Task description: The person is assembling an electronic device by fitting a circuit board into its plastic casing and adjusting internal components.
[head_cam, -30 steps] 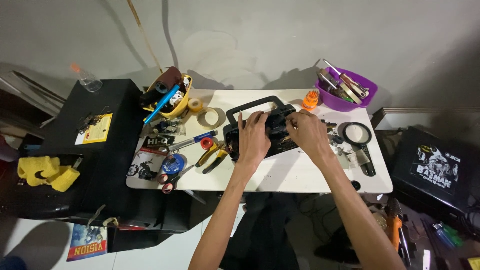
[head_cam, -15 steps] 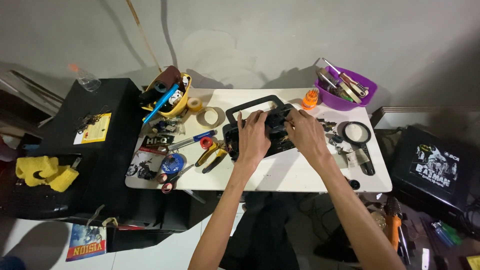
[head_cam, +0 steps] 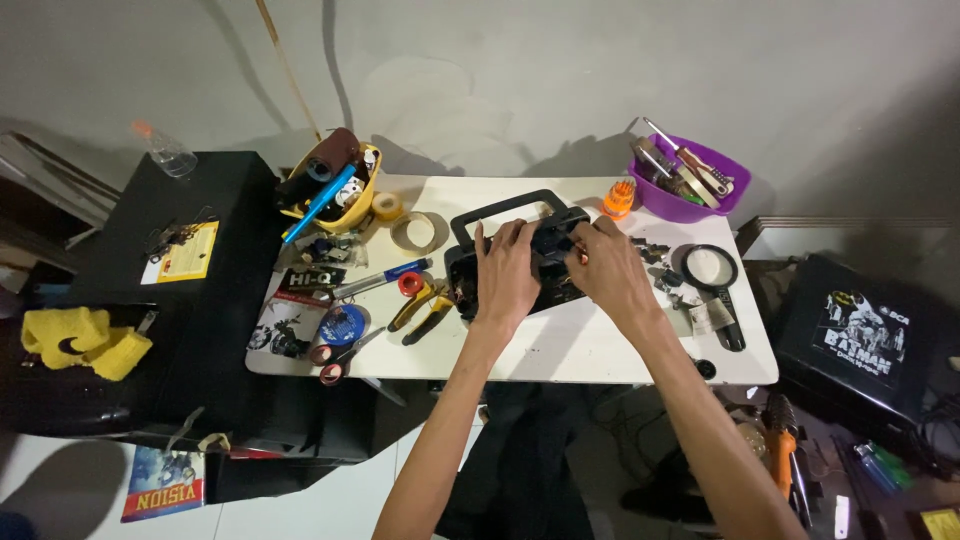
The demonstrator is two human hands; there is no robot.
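The black radio (head_cam: 520, 262) lies flat mid-tabletop (head_cam: 560, 350), its long axis running left to right and tilted slightly, carry handle pointing to the far wall. The left hand (head_cam: 507, 272) lies spread on its body; the right hand (head_cam: 610, 272) pinches something small at its right end. It looks rigid, fairly light plastic, best gripped by the handle or both ends.

Both bare arms reach forward from the bottom edge, forearms converging. The left hand (head_cam: 507, 270) lies palm down, fingers spread and pressing flat. The right hand (head_cam: 610, 272) sits just beside it, knuckles up, fingers curled inward, pinching.
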